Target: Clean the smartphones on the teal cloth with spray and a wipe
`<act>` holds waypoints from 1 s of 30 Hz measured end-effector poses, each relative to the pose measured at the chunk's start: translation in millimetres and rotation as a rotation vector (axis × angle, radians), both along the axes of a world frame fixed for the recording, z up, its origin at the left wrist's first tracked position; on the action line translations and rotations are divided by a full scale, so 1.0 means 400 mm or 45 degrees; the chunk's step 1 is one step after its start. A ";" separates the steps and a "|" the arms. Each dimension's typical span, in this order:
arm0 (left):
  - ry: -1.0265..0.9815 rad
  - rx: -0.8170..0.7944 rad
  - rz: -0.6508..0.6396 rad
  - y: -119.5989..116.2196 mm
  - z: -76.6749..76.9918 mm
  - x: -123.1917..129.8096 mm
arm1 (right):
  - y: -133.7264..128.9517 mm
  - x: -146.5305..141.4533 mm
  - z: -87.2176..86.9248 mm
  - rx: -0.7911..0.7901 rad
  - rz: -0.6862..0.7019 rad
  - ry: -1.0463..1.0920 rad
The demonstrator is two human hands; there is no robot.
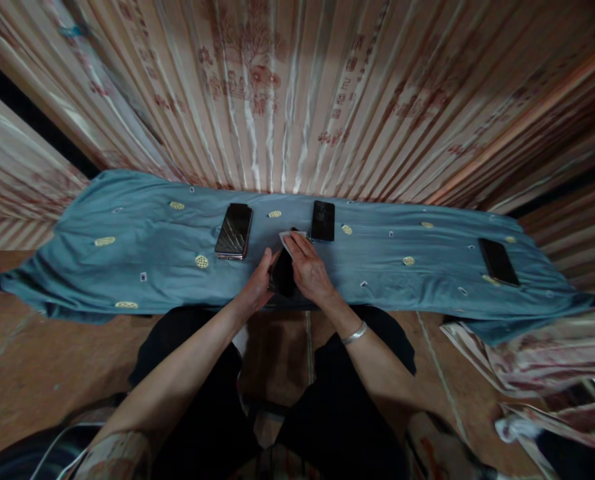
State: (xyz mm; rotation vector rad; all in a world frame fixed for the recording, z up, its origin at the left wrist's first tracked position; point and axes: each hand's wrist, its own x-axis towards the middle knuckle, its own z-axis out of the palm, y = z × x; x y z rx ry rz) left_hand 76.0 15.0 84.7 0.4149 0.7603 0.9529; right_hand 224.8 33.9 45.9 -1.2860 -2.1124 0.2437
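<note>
A dark phone (282, 275) is held at the front edge of the blue cloth. My left hand (261, 281) grips its left side, thumb up along the edge. My right hand (310, 269) presses a white cloth or tissue (288, 241) against its upper part, fingers together. Just to the left, a stack of phones (234, 231) lies on the cloth, the top one dark and glossy. Another black phone (322, 221) lies face up beyond my right hand. Farther right rests one more dark phone (499, 261), slightly tilted in angle.
A blue patterned cloth (377, 273) covers a long narrow table. Behind it hangs a pleated beige curtain (287, 100) with red prints. My knees are under the front edge. At lower right is draped fabric (552, 357); a white cable (52, 443) shows at lower left.
</note>
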 end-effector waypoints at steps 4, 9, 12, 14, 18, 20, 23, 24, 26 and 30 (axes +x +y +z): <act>-0.015 -0.005 -0.008 0.002 -0.013 -0.001 | 0.012 0.009 0.000 0.007 -0.048 -0.001; -0.053 -0.005 0.010 0.008 -0.016 -0.008 | 0.002 -0.003 -0.012 0.016 -0.019 -0.011; -0.063 -0.008 0.024 0.013 -0.014 -0.013 | 0.001 -0.011 -0.019 0.027 0.004 -0.003; -0.070 -0.019 0.027 0.013 -0.012 -0.013 | 0.006 -0.010 -0.020 0.027 -0.021 -0.002; -0.043 -0.042 0.017 0.007 -0.003 -0.010 | 0.017 -0.005 -0.020 0.025 -0.097 0.001; -0.034 -0.036 0.020 0.006 0.001 -0.011 | 0.014 -0.007 -0.022 0.023 -0.087 -0.003; -0.046 -0.015 0.070 0.011 0.005 -0.015 | 0.000 -0.019 -0.027 0.021 -0.025 -0.016; -0.044 -0.016 0.094 0.013 0.007 -0.017 | -0.003 -0.022 -0.029 0.021 -0.004 -0.020; -0.028 -0.029 0.133 0.017 0.010 -0.018 | -0.005 -0.025 -0.030 0.022 0.020 -0.024; -0.025 -0.045 0.113 0.015 0.019 -0.014 | 0.012 -0.013 -0.027 0.014 -0.029 -0.016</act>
